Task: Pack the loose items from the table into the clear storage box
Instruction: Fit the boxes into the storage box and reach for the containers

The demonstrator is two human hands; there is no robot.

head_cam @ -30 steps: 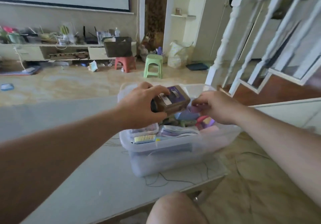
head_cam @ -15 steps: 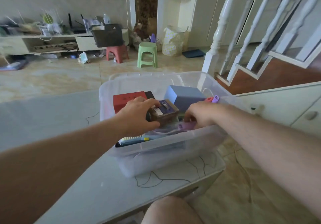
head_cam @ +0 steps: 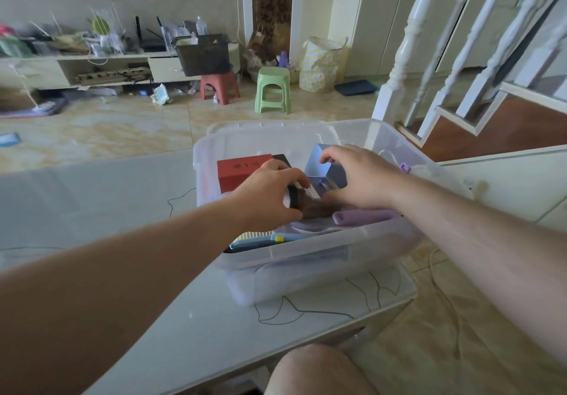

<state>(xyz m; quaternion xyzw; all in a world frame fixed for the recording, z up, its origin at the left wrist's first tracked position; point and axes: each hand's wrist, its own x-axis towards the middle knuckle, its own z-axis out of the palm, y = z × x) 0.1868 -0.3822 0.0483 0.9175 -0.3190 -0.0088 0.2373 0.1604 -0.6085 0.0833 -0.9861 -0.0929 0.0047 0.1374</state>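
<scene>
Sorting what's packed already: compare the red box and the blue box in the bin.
The red box sits at the bin's left, clear of both hands; the blue box sits to its right, partly under the right hand. Red shows a dark mark on top; blue looks plain. Both are box-shaped and inside the bin.

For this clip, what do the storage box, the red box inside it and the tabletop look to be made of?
Storage box: clear, slightly frosted plastic; its contents show through the walls.
Red box: probably matte cardboard, with flat faces, sharp edges and no shine, though the look leaves it open.
Tabletop: likely glass or a glossy pale coating; it gives soft reflections, and thin dark lines run across it.
</scene>
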